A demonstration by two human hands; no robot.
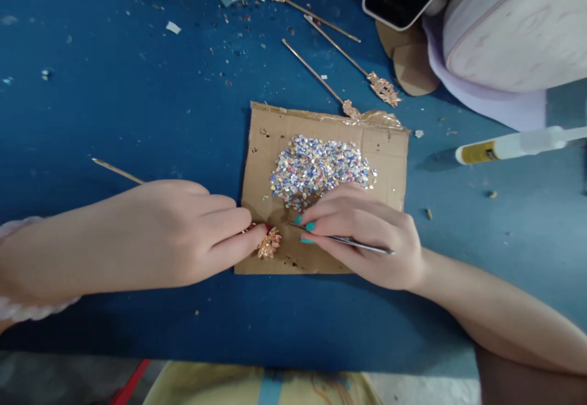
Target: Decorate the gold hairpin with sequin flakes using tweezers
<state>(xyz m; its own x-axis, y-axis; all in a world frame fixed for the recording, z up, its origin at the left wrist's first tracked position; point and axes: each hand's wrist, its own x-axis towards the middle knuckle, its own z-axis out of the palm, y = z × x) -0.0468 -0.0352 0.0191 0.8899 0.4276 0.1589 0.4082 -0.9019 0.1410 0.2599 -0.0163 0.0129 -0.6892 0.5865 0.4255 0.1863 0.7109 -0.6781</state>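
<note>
Watching remotely through the head camera, I saw one gilt hairpin [269,244] over the cardboard's [389,154] near-left part, pinched in the left hand [183,234], its shaft apparently running leftward beneath. The right hand [371,234], to its right, clasped one slim metal tool [367,246], tip pointing left, just beside the hairpin's head. One chip pile [321,166] and three other hairpins [383,89] lay beyond.

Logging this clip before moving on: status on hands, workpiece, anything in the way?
Left hand pinching gold ornament. Right hand holding slim metal tool near ornament. Glittering chips beyond, on cardboard. Only cardboard visible between tool and ornament.
</note>
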